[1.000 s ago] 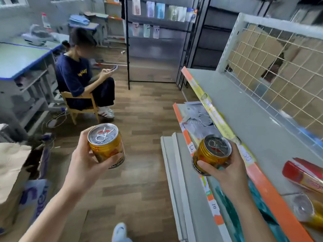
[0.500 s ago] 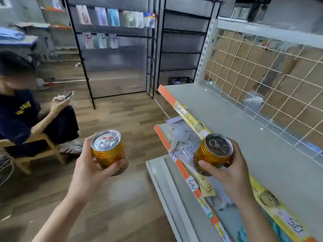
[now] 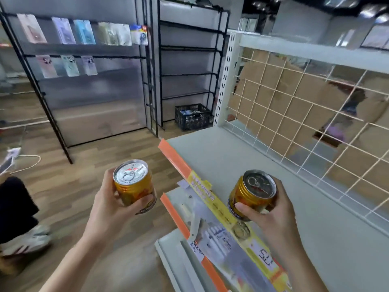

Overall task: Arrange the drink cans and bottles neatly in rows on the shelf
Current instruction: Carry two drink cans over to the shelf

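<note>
Gold cans: the left hand (image 3: 109,207) grips one can (image 3: 134,186) over the floor, the right hand (image 3: 271,216) another can (image 3: 252,194) above the bare grey shelf (image 3: 242,161). Neither is placed yet.

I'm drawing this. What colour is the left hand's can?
The can is golden orange; head view.

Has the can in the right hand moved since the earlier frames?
Yes. The can in the right hand has crossed the yellow price strip from the aisle side and is now over the shelf board.
</note>
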Action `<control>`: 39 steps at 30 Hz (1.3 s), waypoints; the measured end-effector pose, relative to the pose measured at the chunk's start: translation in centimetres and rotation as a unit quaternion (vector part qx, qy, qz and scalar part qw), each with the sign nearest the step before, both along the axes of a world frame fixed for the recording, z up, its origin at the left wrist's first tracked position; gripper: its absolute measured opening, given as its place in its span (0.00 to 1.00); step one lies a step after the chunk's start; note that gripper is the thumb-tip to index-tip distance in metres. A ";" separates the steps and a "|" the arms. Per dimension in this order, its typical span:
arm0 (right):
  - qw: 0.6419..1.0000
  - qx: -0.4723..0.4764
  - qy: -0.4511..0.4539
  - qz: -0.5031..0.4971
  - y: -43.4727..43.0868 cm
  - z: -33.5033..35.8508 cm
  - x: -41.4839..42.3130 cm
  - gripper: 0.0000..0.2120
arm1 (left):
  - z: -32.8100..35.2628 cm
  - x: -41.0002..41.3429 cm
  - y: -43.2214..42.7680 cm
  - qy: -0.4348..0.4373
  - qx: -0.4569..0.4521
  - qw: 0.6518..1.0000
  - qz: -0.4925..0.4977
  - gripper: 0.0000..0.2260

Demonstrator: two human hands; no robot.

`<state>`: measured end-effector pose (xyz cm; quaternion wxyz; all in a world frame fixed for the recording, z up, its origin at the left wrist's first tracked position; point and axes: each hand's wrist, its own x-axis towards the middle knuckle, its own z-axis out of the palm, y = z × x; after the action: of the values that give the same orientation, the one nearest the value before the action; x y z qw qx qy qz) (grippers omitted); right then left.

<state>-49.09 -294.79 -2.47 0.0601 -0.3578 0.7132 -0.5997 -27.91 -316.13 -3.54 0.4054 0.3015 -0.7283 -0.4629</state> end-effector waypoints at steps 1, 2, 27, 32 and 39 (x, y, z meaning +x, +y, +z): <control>1.000 0.002 -0.005 -0.003 -0.9 0.1 -0.9 0.31 | 0.1 -1.5 -1.2 0.003 0.003 1.000 -0.009 0.29; 1.000 0.004 -0.008 -0.008 -1.8 0.2 -1.8 0.32 | 0.3 -2.9 -2.2 0.006 0.004 1.000 -0.019 0.29; 0.975 0.097 -0.115 -0.164 -23.6 -4.6 -8.3 0.36 | -3.5 -25.2 -24.5 -0.063 -0.005 0.916 -0.395 0.30; 0.971 0.103 -0.111 -0.186 -26.1 -5.8 -6.9 0.35 | -4.3 -25.5 -25.5 -0.061 0.007 0.897 -0.438 0.30; 0.975 0.095 -0.109 -0.168 -28.3 -6.0 -6.1 0.43 | -4.9 -25.0 -26.2 -0.044 -0.001 0.889 -0.455 0.31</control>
<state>-55.14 -323.13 -8.45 0.0694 -0.1581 0.8058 -0.5665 -52.92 -342.32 -8.40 0.1186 -0.0436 -0.8033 -0.5820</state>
